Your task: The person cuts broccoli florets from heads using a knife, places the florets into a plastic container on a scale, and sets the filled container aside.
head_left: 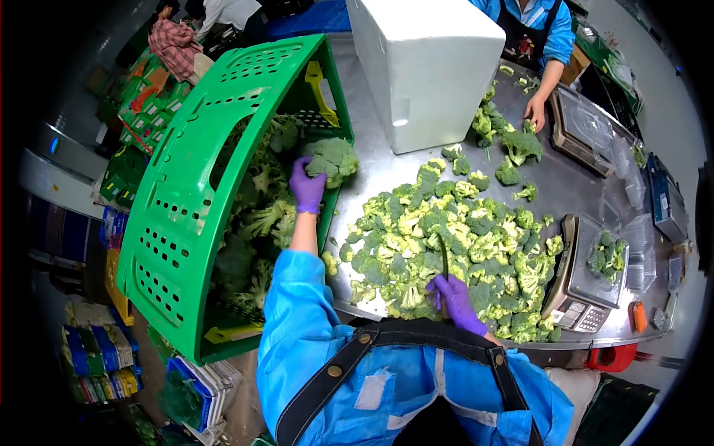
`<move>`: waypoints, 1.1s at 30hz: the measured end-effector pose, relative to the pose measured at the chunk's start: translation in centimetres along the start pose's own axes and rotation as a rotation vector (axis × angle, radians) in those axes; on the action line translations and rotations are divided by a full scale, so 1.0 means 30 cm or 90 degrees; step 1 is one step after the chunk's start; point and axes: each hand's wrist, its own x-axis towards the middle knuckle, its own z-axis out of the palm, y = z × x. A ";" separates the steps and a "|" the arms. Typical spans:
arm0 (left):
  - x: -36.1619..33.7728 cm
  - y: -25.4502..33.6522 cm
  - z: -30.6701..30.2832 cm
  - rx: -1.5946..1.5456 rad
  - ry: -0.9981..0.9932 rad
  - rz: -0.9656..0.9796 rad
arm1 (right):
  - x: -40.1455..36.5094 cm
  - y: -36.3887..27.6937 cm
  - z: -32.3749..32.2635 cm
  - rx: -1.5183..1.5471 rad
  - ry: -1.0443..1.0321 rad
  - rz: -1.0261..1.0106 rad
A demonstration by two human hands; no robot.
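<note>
My left hand (306, 184), in a purple glove, grips a large head of broccoli (332, 160) at the open side of a green plastic crate (175, 204). The crate lies tipped, and more broccoli heads (260, 215) fill its shaded inside. Closed around a knife (445, 256), my purple-gloved right hand (455, 301) is above the near part of a wide heap of cut broccoli florets (428, 230). The knife's thin, dark blade points away from me, and its handle is hidden in my fingers.
A white foam box (431, 82) stands beyond the heap. Across the metal table (372, 119), a co-worker's hand (534, 111) touches broccoli. To the right are a scale (580, 293) holding a tray of florets (608, 255), another scale (591, 130) and clear plastic trays (641, 253).
</note>
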 end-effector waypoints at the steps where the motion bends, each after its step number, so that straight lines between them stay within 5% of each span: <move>1: -0.040 0.032 -0.040 -0.148 -0.016 -0.028 | 0.018 0.019 -0.001 0.048 0.007 0.002; 4: -0.174 0.075 -0.109 -0.556 -0.113 -0.046 | 0.036 -0.044 -0.006 0.019 -0.024 -0.020; 6: -0.273 0.217 -0.108 -0.704 -0.136 -0.205 | 0.026 -0.147 0.024 -0.042 -0.037 -0.137; 7: -0.324 0.229 -0.096 -0.708 -0.160 -0.256 | 0.024 -0.181 0.029 -0.026 -0.070 -0.156; 8: -0.370 0.154 -0.064 -0.435 -0.217 -0.084 | 0.025 -0.199 0.027 -0.009 -0.101 -0.175; 10: -0.436 0.221 -0.047 -0.739 -0.293 -0.325 | 0.032 -0.205 0.021 0.017 -0.152 -0.197; 13: -0.498 0.365 -0.019 -1.031 -0.442 -0.267 | 0.005 -0.207 0.014 0.063 -0.203 -0.128; 16: -0.519 0.395 -0.033 -0.991 -0.417 -0.442 | -0.035 -0.182 0.014 0.128 -0.207 -0.128; 18: -0.531 0.486 -0.032 -0.965 -0.443 -0.392 | -0.034 -0.149 0.017 0.049 -0.189 -0.120; 20: -0.528 0.553 -0.044 -0.697 -0.431 -0.335 | -0.028 -0.118 0.027 0.188 -0.163 -0.132; 22: -0.533 0.552 -0.071 -0.656 -0.477 -0.236 | -0.031 -0.114 0.015 0.287 -0.173 -0.089; 24: -0.567 0.504 -0.076 -0.685 -0.653 -0.450 | -0.019 -0.106 0.006 0.367 -0.264 -0.223; 26: -0.627 0.371 -0.099 -0.568 -0.755 -0.392 | -0.025 -0.133 -0.011 0.306 -0.286 -0.265; 28: -0.689 0.354 -0.118 -0.570 -0.694 -0.361 | -0.011 -0.129 -0.017 -0.080 -0.278 -0.384; 32: -0.727 0.355 -0.190 -0.586 -0.565 -0.384 | 0.008 -0.076 0.039 0.022 -0.190 -0.315; 33: -0.724 0.350 -0.204 -0.619 -0.523 -0.414 | -0.006 -0.094 0.027 0.093 -0.154 -0.102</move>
